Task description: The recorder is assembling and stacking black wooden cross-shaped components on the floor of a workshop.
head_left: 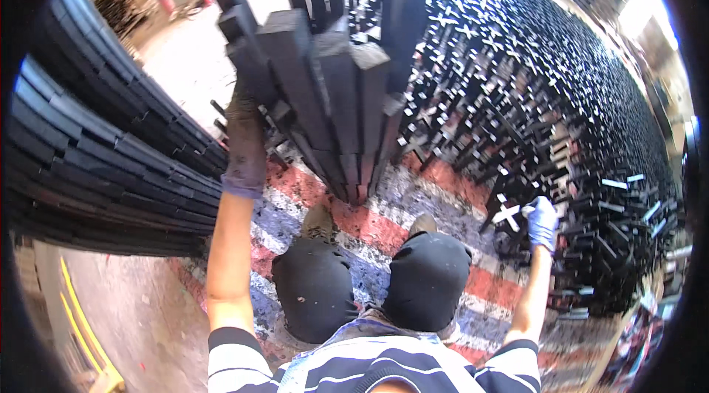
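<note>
My left hand (246,143), in a dark, dirty purple glove, reaches up against the left side of a bundle of tall black square bars (292,46) that stands on end before my knees. Its fingers are lost in the shade beside the bars, so their grip is hidden. Off to the right, my right hand (543,223), in a blue-purple glove, has its fingers curled at a black cross-section bar (507,216) with a pale X-shaped end. That bar stands at the near edge of a dense mass of similar black cross-shaped bars (480,46).
Long black bars (96,149) are stacked in curved layers along my left. Below lies a dirty red, white and blue striped sheet (369,227). Yellow lines (77,312) mark the floor at lower left. More black bars lie loose at right (628,227).
</note>
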The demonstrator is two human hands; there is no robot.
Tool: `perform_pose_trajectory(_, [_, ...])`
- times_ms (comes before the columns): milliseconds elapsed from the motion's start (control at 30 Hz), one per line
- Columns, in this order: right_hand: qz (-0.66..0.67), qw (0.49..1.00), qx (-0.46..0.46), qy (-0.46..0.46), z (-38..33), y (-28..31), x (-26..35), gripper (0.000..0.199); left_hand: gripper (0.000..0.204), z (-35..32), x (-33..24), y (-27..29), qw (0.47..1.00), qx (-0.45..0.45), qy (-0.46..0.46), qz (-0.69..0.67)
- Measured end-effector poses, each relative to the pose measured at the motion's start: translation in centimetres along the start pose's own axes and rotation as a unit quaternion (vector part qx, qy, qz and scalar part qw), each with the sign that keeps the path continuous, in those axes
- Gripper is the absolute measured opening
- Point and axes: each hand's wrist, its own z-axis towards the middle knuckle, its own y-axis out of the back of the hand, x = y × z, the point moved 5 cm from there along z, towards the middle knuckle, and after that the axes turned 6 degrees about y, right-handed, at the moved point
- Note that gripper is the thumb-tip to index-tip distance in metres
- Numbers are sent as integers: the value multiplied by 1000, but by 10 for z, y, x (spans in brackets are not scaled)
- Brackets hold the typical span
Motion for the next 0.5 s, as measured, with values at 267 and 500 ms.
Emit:
perform_pose_trajectory(267, [-24,950,-282,129,75,243,128,20,44,1,7,19,996,-32,43,-66])
perform_pose_trajectory(500, [167,877,-439,96,100,336,146,36,40,3,-3,7,992,42,-100,-70])
